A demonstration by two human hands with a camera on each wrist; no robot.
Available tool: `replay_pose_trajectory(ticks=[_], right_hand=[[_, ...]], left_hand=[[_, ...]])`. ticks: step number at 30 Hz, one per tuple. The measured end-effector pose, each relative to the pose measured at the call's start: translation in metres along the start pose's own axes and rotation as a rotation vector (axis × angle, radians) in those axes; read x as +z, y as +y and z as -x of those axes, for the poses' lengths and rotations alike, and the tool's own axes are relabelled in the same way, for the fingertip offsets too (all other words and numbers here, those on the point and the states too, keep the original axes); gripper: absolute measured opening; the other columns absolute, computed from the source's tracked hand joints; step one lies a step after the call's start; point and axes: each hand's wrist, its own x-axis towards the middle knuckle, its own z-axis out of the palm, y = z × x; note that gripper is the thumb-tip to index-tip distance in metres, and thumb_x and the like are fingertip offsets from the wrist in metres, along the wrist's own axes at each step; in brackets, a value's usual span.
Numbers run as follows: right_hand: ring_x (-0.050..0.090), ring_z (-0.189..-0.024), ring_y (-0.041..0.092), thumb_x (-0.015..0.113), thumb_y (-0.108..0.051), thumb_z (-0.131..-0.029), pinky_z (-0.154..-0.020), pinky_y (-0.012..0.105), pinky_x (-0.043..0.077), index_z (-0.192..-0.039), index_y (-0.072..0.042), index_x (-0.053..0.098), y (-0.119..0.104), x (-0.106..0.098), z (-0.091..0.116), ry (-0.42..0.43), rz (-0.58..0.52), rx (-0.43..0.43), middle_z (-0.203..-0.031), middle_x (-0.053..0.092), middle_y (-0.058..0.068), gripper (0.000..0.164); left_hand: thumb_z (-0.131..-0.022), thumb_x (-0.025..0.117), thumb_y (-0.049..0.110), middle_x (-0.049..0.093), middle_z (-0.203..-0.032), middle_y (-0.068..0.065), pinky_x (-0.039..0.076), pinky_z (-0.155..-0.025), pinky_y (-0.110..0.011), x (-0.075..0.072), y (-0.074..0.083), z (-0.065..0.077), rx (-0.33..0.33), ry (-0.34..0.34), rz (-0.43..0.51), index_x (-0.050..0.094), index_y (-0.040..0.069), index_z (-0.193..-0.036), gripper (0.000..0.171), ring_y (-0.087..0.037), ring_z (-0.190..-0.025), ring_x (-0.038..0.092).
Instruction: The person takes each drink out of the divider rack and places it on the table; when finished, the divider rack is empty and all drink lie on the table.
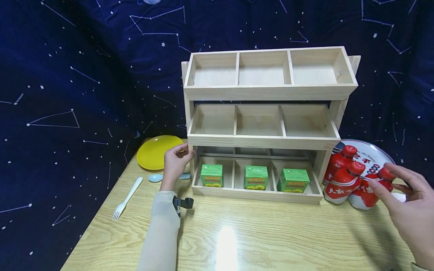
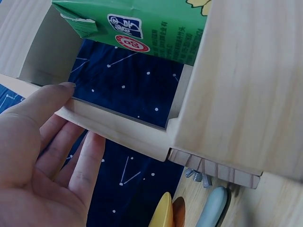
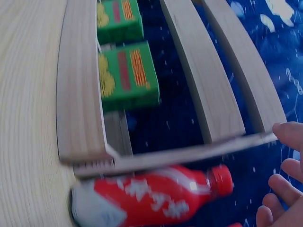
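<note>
A three-tier wooden shelf rack (image 1: 268,93) stands on the table. My left hand (image 1: 175,165) grips the rack's left upright (image 2: 118,125), thumb on one side and fingers on the other. Three green drink cartons (image 1: 212,175) sit in the lowest tier, one per compartment. At the rack's right side stand three red bottles (image 1: 340,188) with red caps. My right hand (image 1: 411,203) is beside the rightmost bottle, thumb and fingers spread and holding nothing. In the right wrist view its fingers (image 3: 286,184) show at the right edge, past a bottle cap (image 3: 221,180).
Left of the rack are a yellow plate (image 1: 154,152), a light blue spoon (image 1: 155,178) partly behind my left hand, and a white fork (image 1: 127,199). A white printed plate (image 1: 376,152) leans behind the bottles. Dark blue starry cloth (image 1: 101,75) hangs behind the table.
</note>
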Motion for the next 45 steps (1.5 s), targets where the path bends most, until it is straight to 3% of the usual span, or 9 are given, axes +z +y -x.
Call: replay_pose_trajectory(ticks=[5,10,13,20,23,27,31,37,45], right_hand=[[0.061,-0.097,0.002,0.075,0.011,-0.080,-0.080,0.003,0.045,-0.135,-0.006,0.060,-0.013,0.018,0.011,-0.157,-0.063,-0.013,-0.127,0.057,-0.002,0.060],[0.060,-0.099,-0.004,0.078,0.003,-0.082,-0.077,0.004,0.047,-0.138,-0.008,0.057,-0.013,0.043,0.017,-0.308,-0.070,-0.058,-0.131,0.055,-0.007,0.061],[0.053,-0.107,-0.006,0.080,-0.004,-0.083,-0.081,0.004,0.044,-0.138,-0.012,0.058,-0.010,0.060,0.019,-0.367,-0.037,-0.091,-0.133,0.053,-0.007,0.060],[0.047,-0.111,0.005,0.081,-0.013,-0.083,-0.086,0.004,0.040,-0.137,-0.013,0.058,-0.001,0.097,0.019,-0.475,-0.012,-0.138,-0.133,0.054,0.005,0.058],[0.045,-0.117,0.003,0.080,-0.017,-0.085,-0.088,0.005,0.036,-0.139,-0.013,0.056,0.004,0.106,0.019,-0.527,-0.005,-0.149,-0.136,0.053,0.010,0.059],[0.045,-0.111,0.000,0.078,-0.019,-0.087,-0.087,0.006,0.035,-0.139,-0.014,0.056,0.010,0.113,0.017,-0.579,-0.004,-0.167,-0.135,0.054,0.011,0.057],[0.047,-0.107,0.000,0.076,-0.014,-0.088,-0.087,0.004,0.035,-0.136,-0.010,0.057,0.017,0.119,0.015,-0.606,-0.044,-0.188,-0.130,0.055,0.009,0.052],[0.050,-0.106,0.002,0.076,0.001,-0.084,-0.087,0.005,0.038,-0.131,-0.006,0.060,0.023,0.124,0.015,-0.574,-0.108,-0.224,-0.125,0.057,0.010,0.050],[0.052,-0.104,0.001,0.075,0.017,-0.076,-0.088,0.007,0.040,-0.118,0.007,0.063,-0.008,0.120,0.020,-0.485,-0.144,-0.283,-0.117,0.060,0.019,0.045]], left_hand=[[-0.083,0.081,0.023,0.069,-0.116,-0.006,0.056,-0.088,-0.037,0.000,-0.001,0.000,-0.006,0.005,-0.001,0.072,0.009,-0.119,0.040,-0.024,-0.102,0.067],[-0.083,0.081,0.024,0.069,-0.117,-0.005,0.056,-0.088,-0.036,0.000,-0.001,0.000,-0.011,0.005,0.000,0.072,0.010,-0.119,0.040,-0.024,-0.103,0.067],[-0.083,0.081,0.024,0.069,-0.117,-0.005,0.056,-0.088,-0.036,0.000,-0.001,0.000,-0.010,0.004,-0.001,0.072,0.010,-0.119,0.040,-0.024,-0.103,0.067],[-0.083,0.081,0.020,0.069,-0.115,-0.007,0.057,-0.087,-0.035,0.001,-0.002,0.000,0.022,0.011,0.013,0.072,0.008,-0.118,0.038,-0.024,-0.101,0.068],[-0.083,0.081,0.016,0.070,-0.114,-0.009,0.057,-0.086,-0.034,0.002,-0.002,0.000,0.043,0.013,0.027,0.072,0.006,-0.117,0.037,-0.025,-0.100,0.068],[-0.083,0.081,0.014,0.070,-0.113,-0.010,0.057,-0.084,-0.031,0.002,-0.002,0.000,0.053,0.017,0.035,0.072,0.004,-0.117,0.037,-0.025,-0.098,0.068],[-0.083,0.081,0.014,0.070,-0.112,-0.009,0.058,-0.083,-0.031,0.001,-0.002,0.000,0.051,0.018,0.036,0.072,0.005,-0.117,0.037,-0.024,-0.098,0.068],[-0.083,0.081,0.017,0.070,-0.113,-0.008,0.057,-0.085,-0.032,0.001,-0.002,0.000,0.041,0.013,0.031,0.072,0.006,-0.117,0.037,-0.023,-0.098,0.068],[-0.083,0.082,0.017,0.069,-0.115,-0.008,0.056,-0.089,-0.036,0.001,-0.002,0.000,0.033,0.011,0.034,0.072,0.008,-0.117,0.037,-0.025,-0.101,0.068]])
